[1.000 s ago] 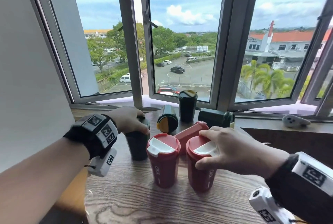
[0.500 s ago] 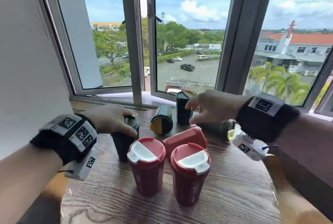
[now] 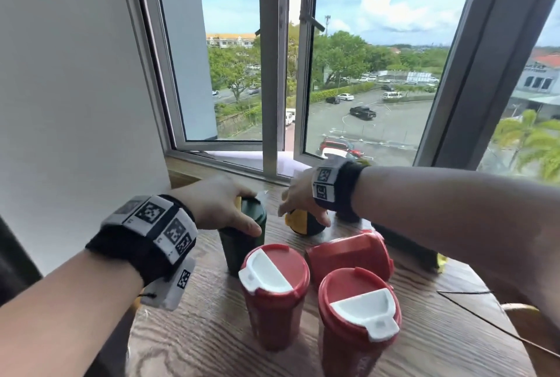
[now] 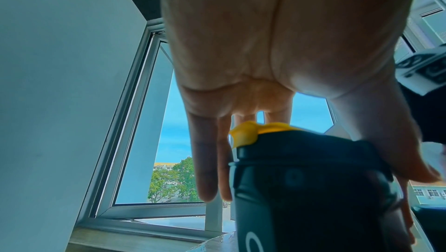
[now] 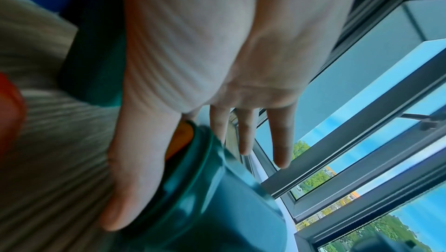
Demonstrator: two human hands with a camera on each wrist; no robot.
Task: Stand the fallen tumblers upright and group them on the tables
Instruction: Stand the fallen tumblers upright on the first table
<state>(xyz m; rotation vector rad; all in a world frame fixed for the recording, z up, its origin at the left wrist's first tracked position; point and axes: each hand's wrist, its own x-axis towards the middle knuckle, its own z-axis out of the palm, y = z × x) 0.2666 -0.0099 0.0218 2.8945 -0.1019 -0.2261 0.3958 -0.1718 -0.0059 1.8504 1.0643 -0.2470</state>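
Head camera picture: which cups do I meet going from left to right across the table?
Upright green tumbler, left red tumbler, fallen yellow-lidded tumbler, right red tumbler, fallen dark tumbler.

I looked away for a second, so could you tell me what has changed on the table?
The right hand let go of the front red tumbler and reached back to the fallen green tumbler, thumb on its lid end. The left hand stays on the upright green tumbler; the lying red tumbler has not moved.
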